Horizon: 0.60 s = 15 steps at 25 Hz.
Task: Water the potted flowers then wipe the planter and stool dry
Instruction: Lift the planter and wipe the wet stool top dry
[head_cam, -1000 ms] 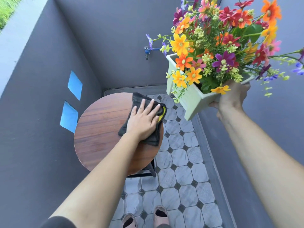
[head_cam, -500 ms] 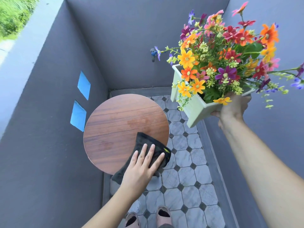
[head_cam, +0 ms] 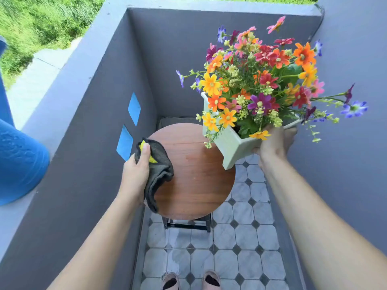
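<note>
View from a head cam looking down into a narrow grey-walled balcony nook w/ a tiled floor. Centre of frame: a round wooden stool, its top bare, dark legs showing under its 6 o'clock edge. The right hand, at about 2 o'clock from the stool, holds a pale green box planter up in the air, tilted, its lower corner hanging over the stool's 2 o'clock rim w/o touching it; the fingers are curled shut under the planter's near rim. Bright orange, red, yellow and purple flowers fill the planter and fan upward. Lifting it this way prob. keeps the seat clear for wiping and exposes the planter's underside. The left hand, at the stool's 9 o'clock edge, grips a bunched dark grey cloth w/ a yellow patch, thumb pressed on top, fingers closed round it; the cloth droops over the stool's rim, ready for another pass or for the planter. A faint darker patch near the seat's middle may be damp; can't tell for sure. A blue plastic vessel, maybe a watering can, sits on the wall ledge at far 9 o'clock. Two blue diamond marks on the left wall. Feet in slippers at 6 o'clock. Watering looks done; drying appears under way.
</note>
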{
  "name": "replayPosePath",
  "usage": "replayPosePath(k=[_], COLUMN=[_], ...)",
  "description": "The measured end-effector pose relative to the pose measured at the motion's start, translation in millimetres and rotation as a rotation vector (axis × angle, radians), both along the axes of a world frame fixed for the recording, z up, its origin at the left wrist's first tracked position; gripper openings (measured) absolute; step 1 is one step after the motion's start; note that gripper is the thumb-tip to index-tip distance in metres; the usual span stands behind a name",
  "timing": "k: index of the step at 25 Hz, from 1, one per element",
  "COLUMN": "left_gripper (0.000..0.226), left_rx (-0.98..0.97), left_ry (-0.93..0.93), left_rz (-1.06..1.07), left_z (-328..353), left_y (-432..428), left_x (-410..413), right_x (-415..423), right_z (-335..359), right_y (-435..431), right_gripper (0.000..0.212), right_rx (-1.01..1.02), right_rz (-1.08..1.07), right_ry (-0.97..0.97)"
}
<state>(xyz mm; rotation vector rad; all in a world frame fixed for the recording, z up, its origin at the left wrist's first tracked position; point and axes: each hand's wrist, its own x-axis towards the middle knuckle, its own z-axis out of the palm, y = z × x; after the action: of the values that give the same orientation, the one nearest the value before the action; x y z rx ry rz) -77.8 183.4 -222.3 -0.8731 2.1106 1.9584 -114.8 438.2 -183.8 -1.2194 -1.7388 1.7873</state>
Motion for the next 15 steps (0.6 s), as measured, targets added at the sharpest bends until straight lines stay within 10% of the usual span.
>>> replayPosePath(k=[7,11,15], left_gripper=[0.061,0.002,0.019], left_rx=[0.105,0.163,0.159], left_ry=[0.109,0.295,0.383], left_rz=[0.141,0.080,0.016], left_z=[0.0,1.0,-0.9], left_y=[2.9,-3.4,-4.8], left_x=[-32.1,-11.9,-0.4], right_x=[23.3,34.1,41.3], right_z=[-3.5,-14.8,-22.0], right_y=[-82.7,-96.9,-101.6], right_gripper=[0.036,0.058,0.064], right_rx=[-0.068,0.031,0.138], right_rz=[0.169,0.278,0.327], right_ry=[-0.078,-0.134,-0.182])
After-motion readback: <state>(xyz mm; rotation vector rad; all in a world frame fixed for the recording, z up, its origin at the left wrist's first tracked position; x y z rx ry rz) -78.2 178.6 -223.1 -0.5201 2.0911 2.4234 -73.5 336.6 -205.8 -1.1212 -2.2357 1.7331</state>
